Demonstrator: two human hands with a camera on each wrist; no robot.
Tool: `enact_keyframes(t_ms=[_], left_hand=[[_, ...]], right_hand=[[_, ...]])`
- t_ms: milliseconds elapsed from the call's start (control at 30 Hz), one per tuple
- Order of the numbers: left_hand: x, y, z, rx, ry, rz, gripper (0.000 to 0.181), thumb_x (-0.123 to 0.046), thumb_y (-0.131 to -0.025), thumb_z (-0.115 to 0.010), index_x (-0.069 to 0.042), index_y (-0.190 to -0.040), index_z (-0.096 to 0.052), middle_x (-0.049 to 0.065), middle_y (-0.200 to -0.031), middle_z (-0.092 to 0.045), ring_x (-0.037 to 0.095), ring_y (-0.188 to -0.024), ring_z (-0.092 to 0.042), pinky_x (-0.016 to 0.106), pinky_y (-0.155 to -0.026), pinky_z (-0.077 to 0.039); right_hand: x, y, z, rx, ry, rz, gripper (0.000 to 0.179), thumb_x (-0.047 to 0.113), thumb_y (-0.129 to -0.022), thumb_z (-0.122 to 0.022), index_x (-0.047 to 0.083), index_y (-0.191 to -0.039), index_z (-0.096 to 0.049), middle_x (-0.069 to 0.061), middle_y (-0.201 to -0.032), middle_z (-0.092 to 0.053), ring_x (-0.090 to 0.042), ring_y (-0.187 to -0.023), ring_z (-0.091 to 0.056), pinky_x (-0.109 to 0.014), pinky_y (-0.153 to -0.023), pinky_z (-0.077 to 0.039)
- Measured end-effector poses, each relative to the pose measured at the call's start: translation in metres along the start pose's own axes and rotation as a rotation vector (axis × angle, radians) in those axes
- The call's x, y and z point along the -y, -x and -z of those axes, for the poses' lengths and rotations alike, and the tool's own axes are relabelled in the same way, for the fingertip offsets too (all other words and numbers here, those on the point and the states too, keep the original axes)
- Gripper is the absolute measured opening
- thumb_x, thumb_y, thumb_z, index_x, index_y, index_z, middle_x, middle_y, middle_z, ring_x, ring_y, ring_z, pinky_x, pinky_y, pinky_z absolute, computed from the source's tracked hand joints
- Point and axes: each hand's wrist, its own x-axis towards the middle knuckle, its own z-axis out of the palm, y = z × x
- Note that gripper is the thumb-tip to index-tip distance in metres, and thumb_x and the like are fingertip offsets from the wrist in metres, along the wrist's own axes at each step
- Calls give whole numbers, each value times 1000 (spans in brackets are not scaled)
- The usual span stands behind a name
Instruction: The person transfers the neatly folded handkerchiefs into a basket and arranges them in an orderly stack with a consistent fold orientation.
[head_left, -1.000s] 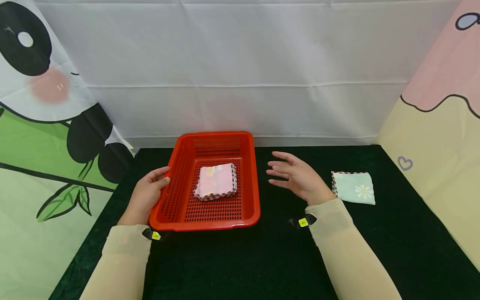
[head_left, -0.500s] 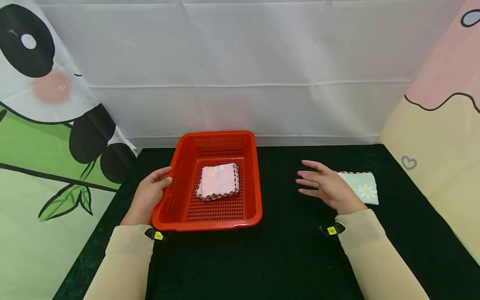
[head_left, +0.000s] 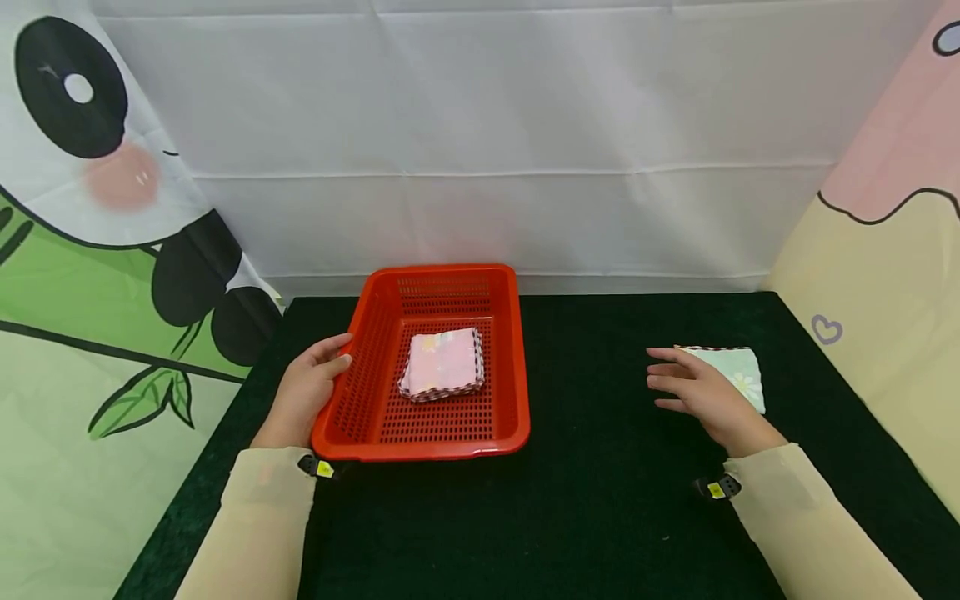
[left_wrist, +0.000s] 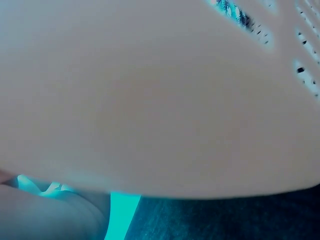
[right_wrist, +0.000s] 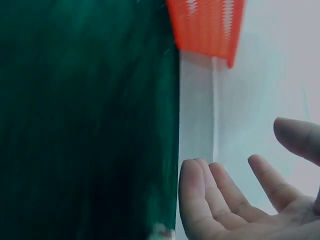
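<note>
A red perforated plastic basket (head_left: 523, 367) stands on the dark green tabletop, left of centre. My left hand (head_left: 303, 396) grips its left rim, thumb on the near side. Close to the lens, the basket's wall (left_wrist: 175, 115) fills most of the left wrist view. Inside the basket lies a pink folded cloth (head_left: 444, 360) with a brown checked edge, seemingly stacked in layers. At the right, my right hand (head_left: 708, 400) hovers with loosely extended fingers beside a mint-green folded cloth (head_left: 738, 365) with a white flower, hiding part of it. Nothing is between those fingers (right_wrist: 192, 185).
A white fabric backdrop (head_left: 487, 142) rises behind the table's far edge. Printed panels stand at both sides, a panda design (head_left: 112, 183) on the left and a pink and yellow one (head_left: 885, 275) on the right.
My right hand has moved right, from beside the basket to the mint-green cloth, now partly covering it. The left hand keeps its grip on the basket; the view has shifted slightly.
</note>
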Motion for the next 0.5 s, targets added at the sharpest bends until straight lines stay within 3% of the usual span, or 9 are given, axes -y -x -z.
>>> enact_keyframes(t_ms=[333,500], left_hand=[[-2,1,6,0,-9,29,52,-34,-107,-56,-33,-157,-43,3,-153,-44,28,-129,-53,32,-91,-56],[-4,0,1,10,-3,23,52,-36,-107,-56,-34,-157,-43,3,-154,-44,28,-130,-53,32,-92,-56]], right_hand=[[-10,28,39,-63,186,-11,70,34,-109,-55,3,-162,-21,-32,-155,-32,-45,-132,-46,-23,-89,-54],[-19,42,67,-96,256,-26,71,36,-110,-51,-1,-161,-20,-35,-155,-30,-47,-132,-43,-20,-86,-53]])
